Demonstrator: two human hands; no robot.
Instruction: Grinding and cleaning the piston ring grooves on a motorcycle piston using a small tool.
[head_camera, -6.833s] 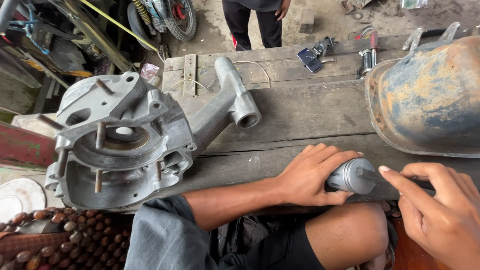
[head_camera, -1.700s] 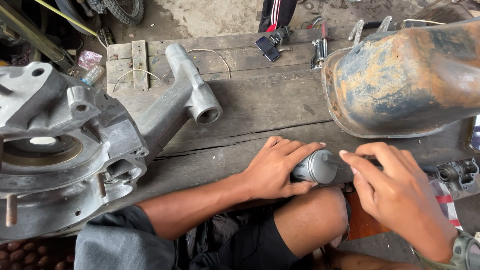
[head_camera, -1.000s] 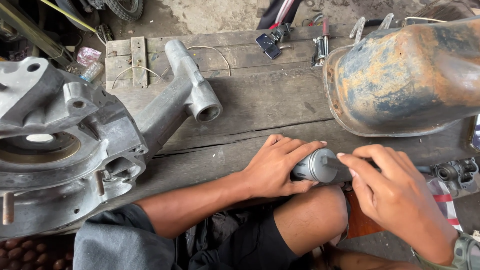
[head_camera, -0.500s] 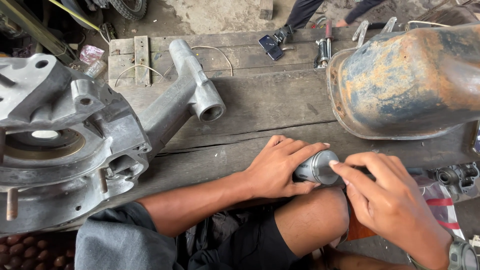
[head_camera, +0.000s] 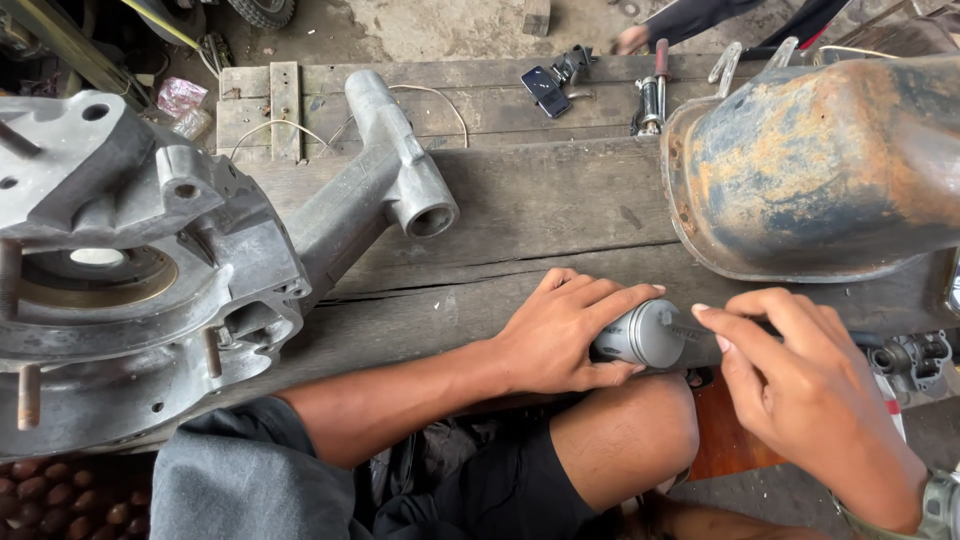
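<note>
Surroundings: large grey cast-metal engine casing fills the left of the wooden bench; its tubular arm runs up and right, ending in an open round boss.
Right side: rusty, dented metal tank lies on the bench just beyond the hands, its rim close above the right hand.
Far edge: a dark phone, a red-handled tool and a loose thin wire lie well apart from the hands.
Obstruction: the person's bare knee sits directly under the held part; the tank rim crowds the space behind it.
Held thing: small grey metal cylinder, at the near edge of the bench, above the knee, between both hands.
Long axis: roughly left-right, parallel to the bench edge; rounded end toward the left hand, far end hidden under the right hand.
Left hand: fingers wrapped closed around the cylinder's left end.
Right hand: fingers curled over the cylinder's right end; grip itself cannot be told, contact hidden.
</note>
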